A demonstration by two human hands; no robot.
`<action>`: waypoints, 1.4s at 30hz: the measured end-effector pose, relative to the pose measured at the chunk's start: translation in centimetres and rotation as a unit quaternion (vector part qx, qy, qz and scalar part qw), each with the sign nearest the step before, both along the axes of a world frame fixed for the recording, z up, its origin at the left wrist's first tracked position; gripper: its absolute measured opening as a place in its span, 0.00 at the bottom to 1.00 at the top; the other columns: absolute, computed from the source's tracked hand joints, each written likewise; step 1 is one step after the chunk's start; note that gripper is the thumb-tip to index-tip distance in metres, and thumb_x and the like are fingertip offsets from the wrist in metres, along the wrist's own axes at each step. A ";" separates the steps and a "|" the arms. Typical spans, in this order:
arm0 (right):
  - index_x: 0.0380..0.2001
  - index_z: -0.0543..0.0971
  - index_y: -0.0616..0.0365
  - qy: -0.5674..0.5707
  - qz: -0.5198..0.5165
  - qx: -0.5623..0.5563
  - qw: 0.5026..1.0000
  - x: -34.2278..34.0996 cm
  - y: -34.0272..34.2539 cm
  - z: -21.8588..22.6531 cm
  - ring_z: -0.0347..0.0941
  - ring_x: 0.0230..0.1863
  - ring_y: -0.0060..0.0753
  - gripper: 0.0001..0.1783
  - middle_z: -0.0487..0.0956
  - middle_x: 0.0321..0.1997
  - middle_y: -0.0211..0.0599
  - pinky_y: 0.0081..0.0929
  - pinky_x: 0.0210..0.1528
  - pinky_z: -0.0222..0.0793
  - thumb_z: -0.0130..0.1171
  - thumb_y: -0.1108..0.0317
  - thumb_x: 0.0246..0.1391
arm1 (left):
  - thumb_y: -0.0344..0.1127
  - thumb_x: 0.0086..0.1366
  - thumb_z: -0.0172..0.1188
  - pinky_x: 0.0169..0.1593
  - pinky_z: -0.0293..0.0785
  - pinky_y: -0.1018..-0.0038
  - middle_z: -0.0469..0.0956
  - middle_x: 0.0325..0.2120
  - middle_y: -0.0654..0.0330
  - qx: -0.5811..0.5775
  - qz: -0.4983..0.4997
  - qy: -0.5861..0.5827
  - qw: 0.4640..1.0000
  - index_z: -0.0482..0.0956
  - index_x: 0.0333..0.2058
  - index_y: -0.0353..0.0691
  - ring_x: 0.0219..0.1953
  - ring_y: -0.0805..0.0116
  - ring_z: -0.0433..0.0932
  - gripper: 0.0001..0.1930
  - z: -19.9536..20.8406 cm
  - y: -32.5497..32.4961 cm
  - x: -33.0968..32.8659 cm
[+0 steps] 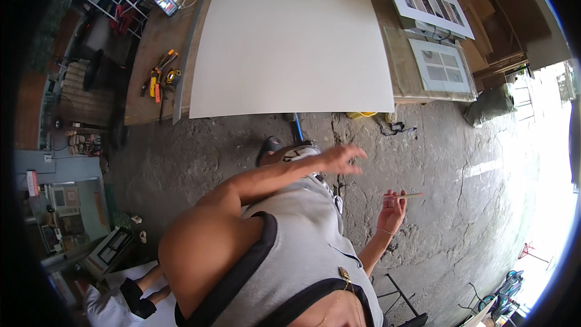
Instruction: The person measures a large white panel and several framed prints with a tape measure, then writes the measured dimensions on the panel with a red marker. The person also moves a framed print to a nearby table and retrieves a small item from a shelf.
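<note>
My left hand (344, 159) is held out in front of my body, over the floor, with nothing in it. Its fingers are apart and a little blurred. Lower and to the right, my right hand (392, 211) pinches a thin pencil (410, 195) that points to the right, its tip reddish. Beyond both hands a large white sheet (290, 42) lies flat across the table, its near edge hanging slightly past the front. Neither hand touches the sheet.
Left of the sheet, a long metal straightedge (186, 66) lies beside yellow-handled tools (155, 83), a tape measure (173, 76) and a phone (165, 3). Framed picture mounts (440, 65) rest at the right. A dark bag (491, 106) stands beyond; the concrete floor (436, 163) is cracked.
</note>
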State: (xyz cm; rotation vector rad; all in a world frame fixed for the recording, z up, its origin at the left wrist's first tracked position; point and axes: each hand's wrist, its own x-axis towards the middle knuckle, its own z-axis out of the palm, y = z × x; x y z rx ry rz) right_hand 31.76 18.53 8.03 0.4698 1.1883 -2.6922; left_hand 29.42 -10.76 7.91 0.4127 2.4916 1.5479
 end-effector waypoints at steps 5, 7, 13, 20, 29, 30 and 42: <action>0.46 0.71 0.61 0.074 -0.053 0.048 0.995 -3.6 3.7 3.7 0.74 0.51 0.43 0.14 0.77 0.44 0.40 0.37 0.53 0.74 0.55 0.80 0.55 | 0.43 0.58 0.65 0.53 0.72 0.61 0.75 0.45 0.49 0.086 -0.181 -0.010 0.980 0.69 0.54 0.37 0.48 0.56 0.76 0.28 5.0 13.7 -4.5; 0.43 0.73 0.63 0.061 -0.096 0.042 0.993 -4.9 4.9 3.2 0.76 0.49 0.40 0.11 0.76 0.44 0.40 0.35 0.51 0.75 0.55 0.81 0.55 | 0.38 0.58 0.64 0.47 0.72 0.64 0.78 0.38 0.51 0.111 -0.158 -0.004 0.981 0.72 0.51 0.40 0.40 0.60 0.79 0.22 5.0 16.8 -6.9; 0.40 0.75 0.64 -0.005 -0.182 0.047 0.982 -11.6 11.4 3.6 0.78 0.40 0.33 0.11 0.78 0.36 0.37 0.32 0.46 0.78 0.59 0.81 0.52 | 0.32 0.57 0.66 0.30 0.73 0.78 0.80 0.30 0.56 0.127 -0.163 -0.008 0.978 0.81 0.40 0.39 0.27 0.75 0.78 0.11 4.1 25.1 -17.7; 0.45 0.75 0.71 0.070 -0.114 0.115 0.984 -22.2 26.3 7.3 0.77 0.47 0.45 0.20 0.79 0.44 0.51 0.40 0.52 0.73 0.62 0.76 0.46 | 0.29 0.54 0.69 0.34 0.74 0.79 0.83 0.29 0.62 0.219 -0.261 -0.056 0.938 0.84 0.36 0.40 0.32 0.75 0.79 0.09 7.5 37.6 -35.7; 0.45 0.77 0.69 -0.019 0.105 0.337 0.935 -42.5 37.0 9.6 0.74 0.39 0.22 0.16 0.80 0.37 0.35 0.20 0.43 0.70 0.54 0.66 0.61 | 0.31 0.54 0.69 0.34 0.74 0.77 0.82 0.27 0.58 0.170 -0.306 -0.096 0.932 0.84 0.34 0.37 0.30 0.73 0.79 0.09 10.3 45.9 -53.6; 0.45 0.77 0.69 -0.031 0.140 0.323 0.935 -45.6 37.4 9.3 0.74 0.37 0.21 0.16 0.80 0.36 0.34 0.20 0.40 0.70 0.54 0.66 0.61 | 0.31 0.53 0.69 0.34 0.74 0.76 0.82 0.27 0.58 0.170 -0.280 -0.092 0.940 0.84 0.34 0.37 0.30 0.72 0.80 0.09 9.4 46.8 -55.3; 0.41 0.77 0.62 0.383 0.449 0.469 0.657 -84.1 43.0 10.0 0.76 0.31 0.51 0.11 0.78 0.30 0.48 0.40 0.32 0.71 0.54 0.69 0.57 | 0.38 0.53 0.70 0.33 0.75 0.74 0.82 0.25 0.57 0.041 0.077 -0.075 0.993 0.82 0.32 0.37 0.29 0.69 0.81 0.12 8.4 51.1 -76.3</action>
